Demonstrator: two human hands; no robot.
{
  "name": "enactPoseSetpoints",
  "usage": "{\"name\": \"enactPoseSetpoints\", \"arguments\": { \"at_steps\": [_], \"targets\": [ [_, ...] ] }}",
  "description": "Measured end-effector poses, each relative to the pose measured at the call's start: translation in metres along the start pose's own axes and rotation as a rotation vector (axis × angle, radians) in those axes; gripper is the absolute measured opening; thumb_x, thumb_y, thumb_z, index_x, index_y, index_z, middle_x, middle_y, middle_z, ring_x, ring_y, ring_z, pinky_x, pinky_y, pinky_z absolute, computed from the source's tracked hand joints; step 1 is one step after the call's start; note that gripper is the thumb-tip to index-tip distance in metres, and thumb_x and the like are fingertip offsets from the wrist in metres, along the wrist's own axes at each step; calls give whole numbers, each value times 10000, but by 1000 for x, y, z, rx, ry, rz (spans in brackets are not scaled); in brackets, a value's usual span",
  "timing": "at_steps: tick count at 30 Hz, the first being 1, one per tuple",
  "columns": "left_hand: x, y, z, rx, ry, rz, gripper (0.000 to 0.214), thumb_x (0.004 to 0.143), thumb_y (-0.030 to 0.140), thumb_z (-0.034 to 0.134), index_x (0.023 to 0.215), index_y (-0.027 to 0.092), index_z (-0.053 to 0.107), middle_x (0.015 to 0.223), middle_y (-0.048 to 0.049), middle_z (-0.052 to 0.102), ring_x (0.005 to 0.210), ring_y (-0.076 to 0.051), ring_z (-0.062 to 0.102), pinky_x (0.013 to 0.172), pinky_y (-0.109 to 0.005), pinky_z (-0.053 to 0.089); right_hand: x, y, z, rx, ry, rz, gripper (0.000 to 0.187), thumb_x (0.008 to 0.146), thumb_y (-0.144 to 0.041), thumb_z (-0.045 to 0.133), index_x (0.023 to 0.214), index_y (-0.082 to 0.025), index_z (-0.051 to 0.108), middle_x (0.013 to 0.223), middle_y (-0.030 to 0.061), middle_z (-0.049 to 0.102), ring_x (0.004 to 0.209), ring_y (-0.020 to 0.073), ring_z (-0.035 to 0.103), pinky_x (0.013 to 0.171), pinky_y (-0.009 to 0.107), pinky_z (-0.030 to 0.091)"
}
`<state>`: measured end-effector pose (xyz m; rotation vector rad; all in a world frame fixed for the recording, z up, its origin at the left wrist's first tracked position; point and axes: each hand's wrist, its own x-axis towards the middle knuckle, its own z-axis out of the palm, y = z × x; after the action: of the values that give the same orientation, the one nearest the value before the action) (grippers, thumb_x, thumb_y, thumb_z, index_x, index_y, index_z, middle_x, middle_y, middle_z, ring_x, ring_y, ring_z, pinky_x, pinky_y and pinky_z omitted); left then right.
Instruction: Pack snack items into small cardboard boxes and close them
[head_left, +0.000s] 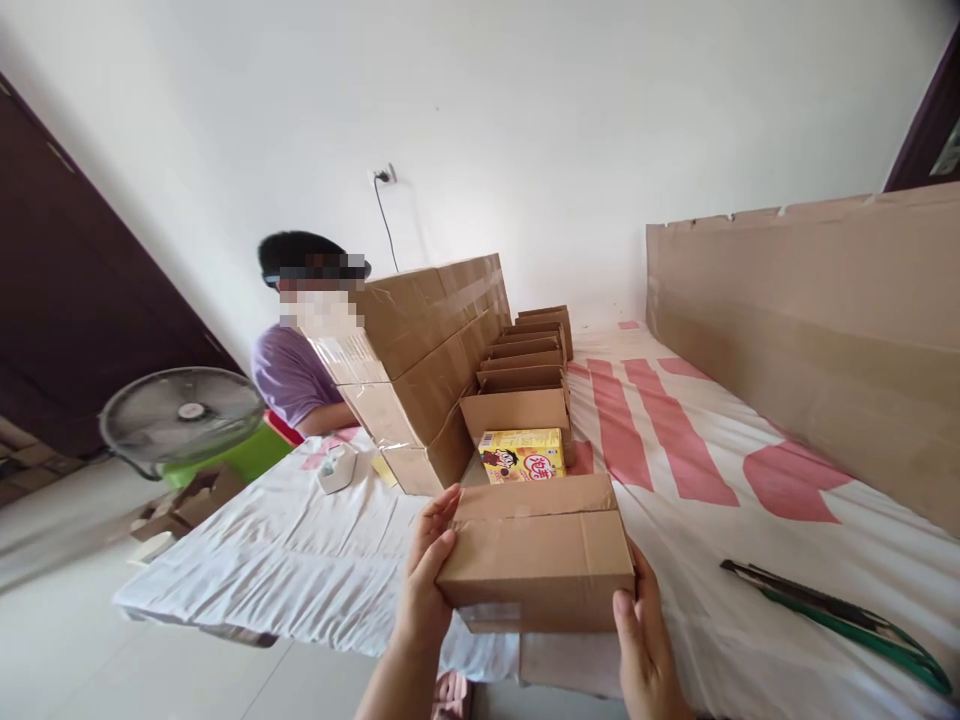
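Observation:
A small closed cardboard box (536, 550) is held between both hands at the near edge of the table. My left hand (427, 575) grips its left end, fingers curled over the top corner. My right hand (641, 630) presses against its right end, thumb on the front face. Just behind it an open box holds a yellow snack packet (523, 455). A row of several more open cardboard boxes (525, 365) runs away from me.
A stack of large taped cartons (420, 350) stands left of the row. Another person in a purple shirt (289, 370) sits behind it. A tape dispenser (337, 467) and green-handled scissors (840, 610) lie on the white-and-pink cloth (675, 450). A cardboard sheet (810, 330) stands right; a fan (180, 415) left.

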<state>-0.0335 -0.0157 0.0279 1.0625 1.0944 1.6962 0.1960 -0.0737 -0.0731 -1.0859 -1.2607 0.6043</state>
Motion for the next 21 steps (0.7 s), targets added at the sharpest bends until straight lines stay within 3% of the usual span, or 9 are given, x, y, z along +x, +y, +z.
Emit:
{"name": "enactPoseSetpoints", "arguments": {
  "at_steps": [5, 9, 11, 15, 17, 19, 21],
  "targets": [
    [4, -7, -9, -3, -147, -63, 388, 713, 424, 610, 1034, 222, 692, 1419, -59, 546, 1402, -372, 347, 1165, -479, 231, -7, 7, 6, 0, 19, 7, 550, 1011, -415, 376, 1520, -237, 261, 1554, 103, 359, 1417, 280, 365, 1108, 411, 416],
    [9, -7, -9, -64, -204, -94, 386, 698, 403, 618, 1036, 226, 678, 1439, -61, 526, 1396, -384, 354, 1155, -490, 243, -10, 4, 8, -29, 62, 35, 569, 1004, -425, 390, 1517, -209, 272, 1529, 129, 393, 1410, 293, 374, 1096, 437, 427],
    [10, -7, -7, -81, -217, -102, 402, 692, 396, 620, 1049, 219, 674, 1436, -70, 528, 1392, -388, 357, 1141, -489, 270, -7, -1, -2, -57, 15, 35, 569, 1001, -425, 397, 1514, -211, 277, 1518, 126, 413, 1404, 277, 385, 1095, 413, 429],
    [11, -6, -7, -119, -225, -121, 428, 687, 390, 619, 1078, 223, 665, 1415, -67, 550, 1387, -383, 362, 1131, -478, 286, 18, -6, -59, -217, -222, -46, 482, 995, -447, 358, 1411, -227, 461, 1382, 113, 574, 1260, 259, 556, 1002, 372, 509],
    [11, -7, -8, -140, -230, -139, 433, 688, 386, 623, 1090, 230, 662, 1422, -59, 543, 1389, -381, 356, 1132, -471, 282, 37, -4, -104, -447, -186, -96, 408, 955, -435, 460, 1292, -235, 574, 1311, 108, 630, 1185, 263, 609, 966, 380, 526],
    [12, -7, -8, -151, -239, -144, 436, 684, 384, 635, 1091, 229, 663, 1426, -57, 539, 1390, -379, 352, 1133, -459, 278, 54, 0, -149, -720, -99, -194, 408, 881, -469, 548, 1180, -209, 646, 1255, 136, 654, 1187, 318, 592, 990, 464, 495],
    [12, -7, -8, -163, -250, -147, 429, 691, 380, 640, 1092, 227, 662, 1427, -58, 539, 1391, -375, 349, 1123, -452, 289, 65, 7, -187, -977, -97, -202, 436, 836, -490, 549, 1131, -197, 679, 1196, 149, 681, 1130, 370, 608, 960, 556, 481]
  ]
}}
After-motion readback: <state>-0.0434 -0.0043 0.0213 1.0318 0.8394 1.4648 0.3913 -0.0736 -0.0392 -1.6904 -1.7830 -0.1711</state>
